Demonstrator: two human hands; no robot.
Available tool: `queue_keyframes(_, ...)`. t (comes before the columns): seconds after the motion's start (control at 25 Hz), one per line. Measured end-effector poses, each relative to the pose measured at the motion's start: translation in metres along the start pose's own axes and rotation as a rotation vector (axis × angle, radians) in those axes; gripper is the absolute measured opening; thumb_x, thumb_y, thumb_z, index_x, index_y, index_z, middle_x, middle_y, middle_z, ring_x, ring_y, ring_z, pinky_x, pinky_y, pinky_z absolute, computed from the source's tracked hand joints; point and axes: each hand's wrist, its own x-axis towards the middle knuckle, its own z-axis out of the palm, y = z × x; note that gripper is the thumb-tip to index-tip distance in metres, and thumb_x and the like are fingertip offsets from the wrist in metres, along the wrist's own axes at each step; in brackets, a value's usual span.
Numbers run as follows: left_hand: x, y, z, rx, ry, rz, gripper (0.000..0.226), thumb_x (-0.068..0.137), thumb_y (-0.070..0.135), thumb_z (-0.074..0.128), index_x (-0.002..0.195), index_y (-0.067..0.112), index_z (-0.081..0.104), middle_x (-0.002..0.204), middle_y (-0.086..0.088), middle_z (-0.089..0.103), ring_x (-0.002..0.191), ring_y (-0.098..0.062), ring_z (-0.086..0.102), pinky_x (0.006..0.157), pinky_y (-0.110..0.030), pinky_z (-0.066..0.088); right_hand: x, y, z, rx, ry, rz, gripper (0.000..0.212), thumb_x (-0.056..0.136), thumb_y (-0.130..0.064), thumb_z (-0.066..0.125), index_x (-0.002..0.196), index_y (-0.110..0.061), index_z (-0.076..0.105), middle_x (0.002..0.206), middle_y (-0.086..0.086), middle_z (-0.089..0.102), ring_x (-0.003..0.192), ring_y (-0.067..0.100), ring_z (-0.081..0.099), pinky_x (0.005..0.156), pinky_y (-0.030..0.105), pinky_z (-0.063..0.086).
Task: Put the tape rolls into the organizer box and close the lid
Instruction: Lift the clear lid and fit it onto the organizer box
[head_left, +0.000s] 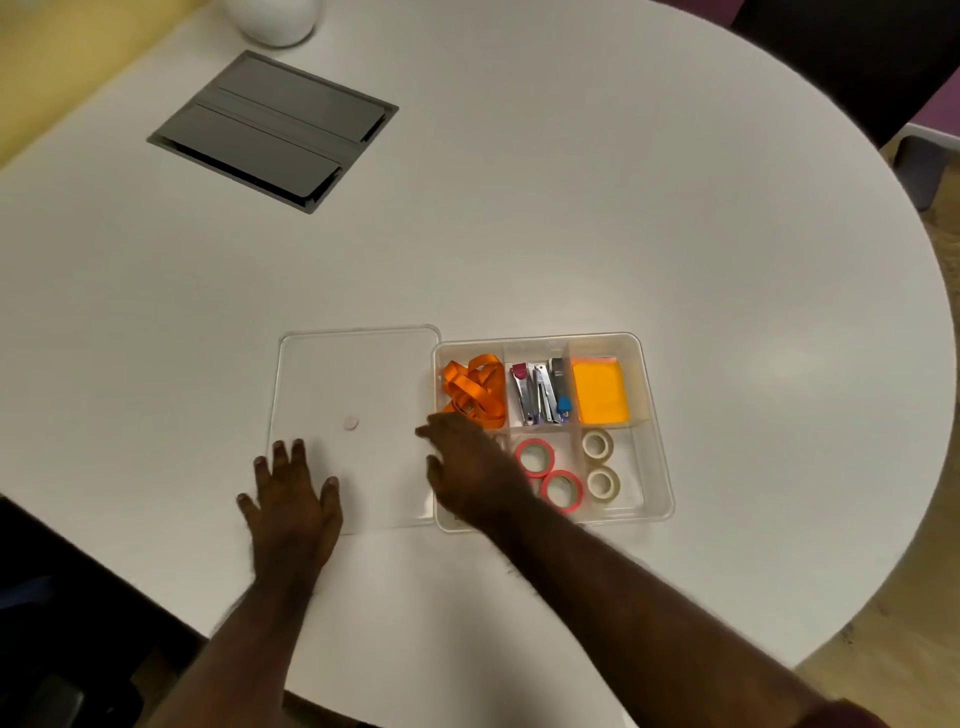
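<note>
The clear organizer box (655, 426) sits on the white table, its lid off. Two pink tape rolls (535, 457) (562, 490) lie in its front middle compartment and two white tape rolls (597, 444) (603, 483) in the front right one. The clear lid (358, 384) lies flat on the table, touching the box's left side. My left hand (293, 501) rests flat and open on the lid's front left corner. Above the box's front left compartment, my right hand (467, 467) has its fingers spread and holds nothing; it hides that compartment.
The back compartments hold an orange lanyard (475, 389), staplers (540, 392) and an orange pad (600, 392). A grey cable hatch (275, 127) is set into the table at the back left, with a white round object (278, 18) behind it. The table edge curves around on the right.
</note>
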Motion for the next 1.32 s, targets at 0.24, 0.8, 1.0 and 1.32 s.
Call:
queue_keyframes(0.24,0.027,-0.082,-0.012,0.028,-0.089,-0.269,0.064,0.091,0.027,0.055,0.144,0.0,0.031,0.148,-0.026,0.038,0.134,-0.045,0.036,0.105,-0.065,0.033,0.045,-0.072,0.075,-0.086,-0.458,0.221,0.059,0.102,-0.022,0.037,0.152,-0.001,0.013,0.161,0.024,0.004,0.149,0.04,0.006,0.119,0.051,0.019)
queue_keyframes(0.8,0.054,-0.087,-0.061,-1.167,-0.146,-0.632,0.026,0.095,-0.002,0.043,0.086,0.015,0.06,0.08,-0.008,0.051,0.047,-0.009,0.056,0.041,-0.017,0.043,0.05,-0.069,0.079,-0.037,-0.521,0.428,0.072,0.1,-0.034,0.044,0.154,-0.009,0.002,0.161,0.024,-0.008,0.148,0.045,0.004,0.117,0.052,0.029)
queue_keyframes(1.0,0.062,-0.076,-0.142,-1.197,0.044,-0.263,0.029,0.096,0.008,0.048,0.087,0.028,0.067,0.08,0.009,0.06,0.06,0.002,0.063,0.06,-0.01,0.052,0.066,-0.066,0.03,0.506,-0.185,0.249,0.061,0.097,-0.04,0.05,0.148,-0.012,0.032,0.156,0.014,0.034,0.136,0.021,0.041,0.115,0.042,0.035)
queue_keyframes(1.32,0.015,0.039,-0.179,-0.517,0.444,0.508,0.009,0.093,0.03,0.053,0.093,0.037,0.058,0.097,0.024,0.058,0.093,0.006,0.053,0.082,-0.009,0.039,0.061,0.024,-0.157,1.535,0.105,0.516,0.083,0.088,-0.076,0.019,0.126,-0.012,0.056,0.112,0.007,0.073,0.07,0.019,0.073,0.048,0.02,0.053)
